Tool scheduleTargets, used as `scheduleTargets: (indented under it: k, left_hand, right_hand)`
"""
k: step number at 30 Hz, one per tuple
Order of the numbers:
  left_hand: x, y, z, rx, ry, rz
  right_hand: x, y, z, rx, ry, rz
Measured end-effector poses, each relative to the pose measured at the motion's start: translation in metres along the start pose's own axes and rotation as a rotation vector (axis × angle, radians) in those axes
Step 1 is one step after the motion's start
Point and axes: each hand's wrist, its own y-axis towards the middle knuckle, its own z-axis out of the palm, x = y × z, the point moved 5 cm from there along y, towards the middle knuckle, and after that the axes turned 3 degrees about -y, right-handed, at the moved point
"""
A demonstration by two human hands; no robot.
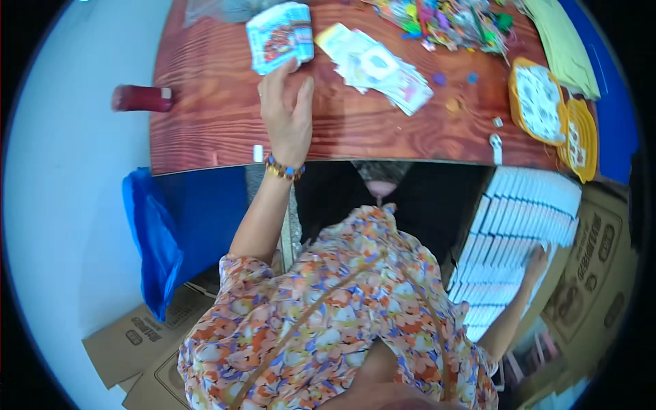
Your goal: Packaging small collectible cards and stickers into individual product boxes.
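My left hand (287,113), with a beaded bracelet (283,169) at the wrist, reaches over the wooden table. Its fingers are stretched out and apart, and the fingertips meet the near edge of a pile of blue-and-white printed packets (280,37). To the right of that pile lies a fanned-out heap of printed paper slips (376,65). Down at my right side, my right hand (538,263) rests at the rows of thin white boxes (512,225) packed in a carton. Its fingers are small and partly hidden there, so their grip does not show.
A dark red cylinder (140,98) sits at the table's left edge. Colourful small pieces (451,24) are heaped at the back. At right stands an open yellow container (516,96) with white contents. A blue bag (154,239) hangs at left; brown cartons (588,266) stand low right.
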Motion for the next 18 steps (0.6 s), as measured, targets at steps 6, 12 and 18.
scheduleTargets:
  k: [6,12,18]
  left_hand:
    - [0.066,0.061,0.023,0.086,0.466,-0.071]
    - [0.096,0.068,0.027,0.194,0.196,-0.164]
    - [0.012,0.036,0.004,0.118,-0.038,0.115]
  right_hand:
    - [0.083,-0.021,-0.069,-0.239,-0.036,-0.171]
    - [0.223,-0.05,-0.082,-0.195,0.254,-0.421]
    - [0.345,-0.105,-0.069,0.181,0.553,-0.576]
